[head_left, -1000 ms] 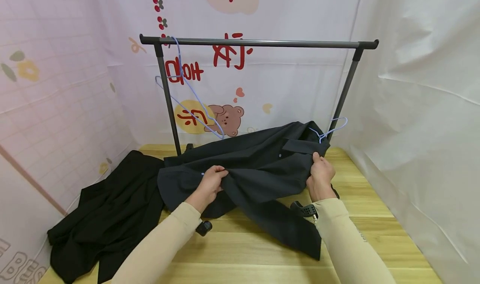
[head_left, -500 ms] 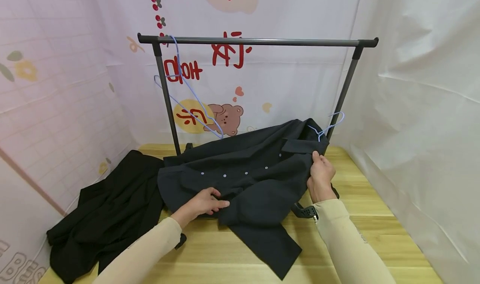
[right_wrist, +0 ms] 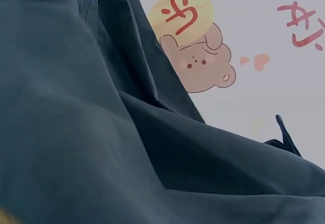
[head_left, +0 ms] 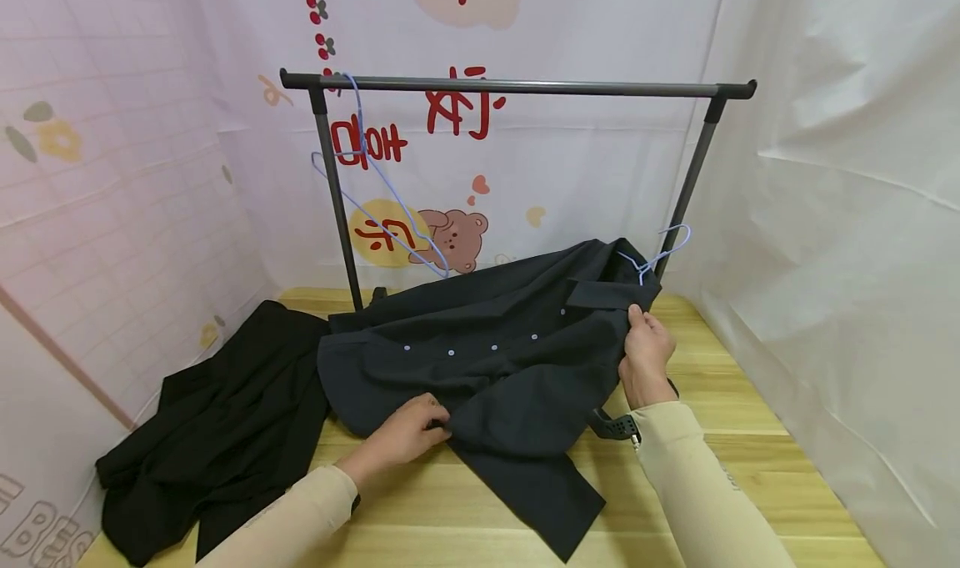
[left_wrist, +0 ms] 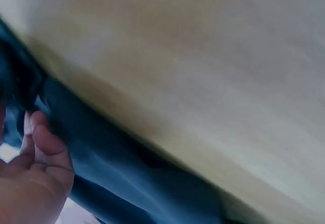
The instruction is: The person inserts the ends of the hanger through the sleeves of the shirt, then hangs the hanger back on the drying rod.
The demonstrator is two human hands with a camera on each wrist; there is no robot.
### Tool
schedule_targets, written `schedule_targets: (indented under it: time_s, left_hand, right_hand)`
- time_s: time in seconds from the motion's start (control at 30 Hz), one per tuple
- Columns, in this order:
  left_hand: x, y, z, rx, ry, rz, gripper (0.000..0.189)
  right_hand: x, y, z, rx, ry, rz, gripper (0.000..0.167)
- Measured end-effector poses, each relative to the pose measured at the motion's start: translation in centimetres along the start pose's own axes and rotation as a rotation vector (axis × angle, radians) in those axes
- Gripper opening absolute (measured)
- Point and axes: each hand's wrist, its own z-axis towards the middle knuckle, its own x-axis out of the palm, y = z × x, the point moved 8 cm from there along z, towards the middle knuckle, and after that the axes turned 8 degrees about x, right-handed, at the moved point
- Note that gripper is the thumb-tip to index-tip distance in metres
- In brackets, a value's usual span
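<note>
A dark button-up shirt [head_left: 480, 318] lies on its side across the table, its row of small pale buttons facing up. The hook of a blue hanger [head_left: 651, 265] sticks out at its collar. Near the collar and shoulder, my right hand [head_left: 647, 351] grips the cloth between thumb and fingers. At the shirt's lower front edge my left hand [head_left: 408, 429] pinches the fabric; the left wrist view shows the fingertips partly hidden in the folds. One sleeve [head_left: 536, 489] hangs toward the table's front. Only the shirt [right_wrist: 66, 112] fills the right wrist view's near side; the right hand is hidden there.
Behind stands a dark metal rack [head_left: 517, 87], with an empty blue hanger [head_left: 393, 193] hooked at its left end. A black garment [head_left: 232, 434] lies crumpled at the left. White printed sheets [head_left: 840, 218] enclose the wooden table [head_left: 420, 518].
My left hand let go of the cloth at the shirt's middle, came down toward me and took its lower edge. The front flap and sleeve dropped, uncovering the buttons. The right hand stays put.
</note>
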Motion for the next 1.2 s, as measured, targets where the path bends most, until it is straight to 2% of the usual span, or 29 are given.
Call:
schedule_targets:
  time_s: [0.07,0.2,0.27,0.33,0.37,0.43,0.47,0.57,0.67,0.77,0.83,0.93,1.03,1.2]
  left_hand:
    - [-1.5,1.3,0.2,-0.110,-0.104,-0.168,0.008]
    - [-4.3,4.1,0.0,-0.348,-0.303,-0.618,0.015]
    - [-5.2,4.9,0.0,-0.401,-0.364,-0.807,0.020]
    - [-5.8,5.3,0.3,-0.423,-0.374,-0.912,0.022]
    - [-6.1,5.5,0.4,-0.426,-0.365,-0.924,0.023]
    - [-6.7,5.7,0.7,-0.418,-0.327,-0.890,0.027]
    - [-7.0,5.8,0.8,-0.410,-0.300,-0.842,0.029]
    - [-8.2,6.4,0.9,-0.397,-0.206,-0.632,0.031]
    - [-9.2,6.9,0.9,-0.355,-0.071,-0.449,0.030]
    - [-9.7,7.2,0.7,-0.300,0.058,-0.363,0.027]
    - [-10.0,7.5,0.5,-0.286,0.108,-0.338,0.024]
    - [-10.6,8.3,0.0,-0.305,0.127,-0.296,0.021]
    - [-11.2,9.3,-0.7,-0.368,0.118,-0.253,0.018]
    - [-12.3,11.1,-1.5,-0.451,0.055,-0.194,0.020]
  right_hand:
    - [-0.2,0.1,0.0,-0.008,-0.017,0.004,0.040]
    - [-0.4,0.3,-0.3,-0.027,-0.039,0.027,0.026]
    - [-0.4,0.5,-0.3,-0.037,-0.037,0.037,0.023]
    - [-0.4,0.5,-0.3,-0.045,-0.032,0.045,0.022]
    - [-0.4,0.6,-0.3,-0.052,-0.032,0.046,0.022]
    - [-0.4,0.6,-0.3,-0.056,-0.034,0.043,0.024]
    - [-0.5,0.6,-0.3,-0.059,-0.038,0.044,0.024]
    - [-0.8,0.6,-0.1,-0.057,-0.050,0.044,0.022]
    - [-1.3,0.8,0.2,-0.059,-0.071,0.059,0.020]
    - [-1.7,1.1,0.4,-0.072,-0.091,0.069,0.020]
    - [-1.9,1.3,0.4,-0.080,-0.097,0.072,0.022]
    - [-1.9,1.5,0.5,-0.096,-0.090,0.051,0.023]
    - [-1.8,1.7,0.3,-0.112,-0.085,0.009,0.022]
    - [-1.8,2.0,0.0,-0.149,-0.095,-0.064,0.025]
